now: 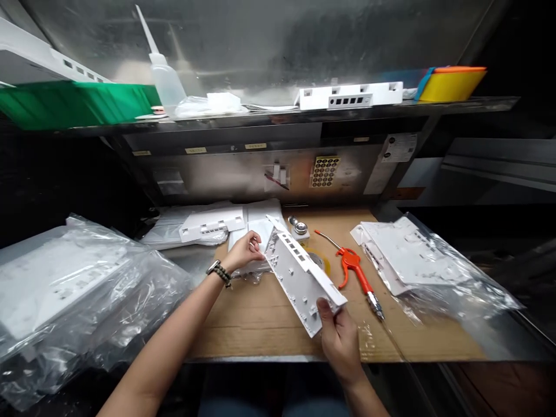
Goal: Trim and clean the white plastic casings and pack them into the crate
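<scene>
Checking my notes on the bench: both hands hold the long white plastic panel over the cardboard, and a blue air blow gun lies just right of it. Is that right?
Not quite: the air blow gun is orange-red, not blue, as the head view shows. The rest holds: the left hand and right hand hold the white plastic panel over the cardboard.

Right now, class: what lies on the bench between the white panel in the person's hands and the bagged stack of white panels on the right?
In the head view, an orange air blow gun lies on the cardboard between the white panel and the bagged stack.

Both hands closed in grips, forearms extended.
</scene>
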Available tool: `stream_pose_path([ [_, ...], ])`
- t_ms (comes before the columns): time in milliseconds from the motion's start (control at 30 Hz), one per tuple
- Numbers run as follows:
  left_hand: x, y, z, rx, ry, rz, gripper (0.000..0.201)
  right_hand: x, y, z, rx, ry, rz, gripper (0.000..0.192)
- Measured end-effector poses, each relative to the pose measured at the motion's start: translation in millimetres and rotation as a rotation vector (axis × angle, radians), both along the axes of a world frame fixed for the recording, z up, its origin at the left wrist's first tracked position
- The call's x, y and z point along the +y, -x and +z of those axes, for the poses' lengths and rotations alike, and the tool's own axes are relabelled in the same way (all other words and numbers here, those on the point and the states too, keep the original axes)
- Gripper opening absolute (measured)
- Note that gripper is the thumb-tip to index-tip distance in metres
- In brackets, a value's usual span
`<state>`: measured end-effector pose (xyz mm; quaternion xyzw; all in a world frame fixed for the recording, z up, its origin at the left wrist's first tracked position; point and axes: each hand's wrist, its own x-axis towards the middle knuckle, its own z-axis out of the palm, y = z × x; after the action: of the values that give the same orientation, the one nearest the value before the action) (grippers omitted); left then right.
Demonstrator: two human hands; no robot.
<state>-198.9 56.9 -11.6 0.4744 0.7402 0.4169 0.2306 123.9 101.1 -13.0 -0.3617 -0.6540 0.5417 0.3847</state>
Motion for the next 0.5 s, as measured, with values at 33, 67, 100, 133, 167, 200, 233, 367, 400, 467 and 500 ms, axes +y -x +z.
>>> stream_pose_path([
  [33,-1,-3,-1.2,0.04,-0.002,0.007,0.023,-2,4,0.9,-0.011,-0.033,0.004,0.061],
  [67,-1,-5,-1.1,0.083,-0.003,0.014,0.023,-3,7,0.8,-0.023,-0.06,-0.003,0.06],
  [100,-3,-7,0.4,0.13,-0.006,0.022,0.023,-4,8,-0.4,-0.037,-0.079,-0.015,0.059],
  [133,-4,-7,3.3,0.181,-0.013,0.036,0.022,-5,8,-2.5,-0.055,-0.09,-0.026,0.058],
  [167,-5,-6,7.7,0.234,-0.022,0.056,0.021,-5,8,-5.1,-0.072,-0.095,-0.04,0.057],
  [200,-6,-4,13.2,0.287,-0.034,0.083,0.019,-5,7,-8.1,-0.087,-0.095,-0.054,0.057],
  [233,-7,-2,19.3,0.336,-0.044,0.114,0.019,-5,6,-10.9,-0.097,-0.092,-0.066,0.057],
  [367,-8,6,36.6,0.447,-0.033,0.154,0.018,-6,5,-15.9,-0.112,-0.061,-0.09,0.064],
  [400,-8,4,36.7,0.449,-0.013,0.13,0.02,-6,5,-15.7,-0.112,-0.047,-0.089,0.064],
  [467,-8,-4,31.4,0.437,0.031,0.07,0.028,-7,5,-14.7,-0.111,-0.021,-0.085,0.064],
  [500,-8,-9,26.9,0.429,0.048,0.049,0.033,-7,6,-14.4,-0.107,-0.012,-0.084,0.063],
])
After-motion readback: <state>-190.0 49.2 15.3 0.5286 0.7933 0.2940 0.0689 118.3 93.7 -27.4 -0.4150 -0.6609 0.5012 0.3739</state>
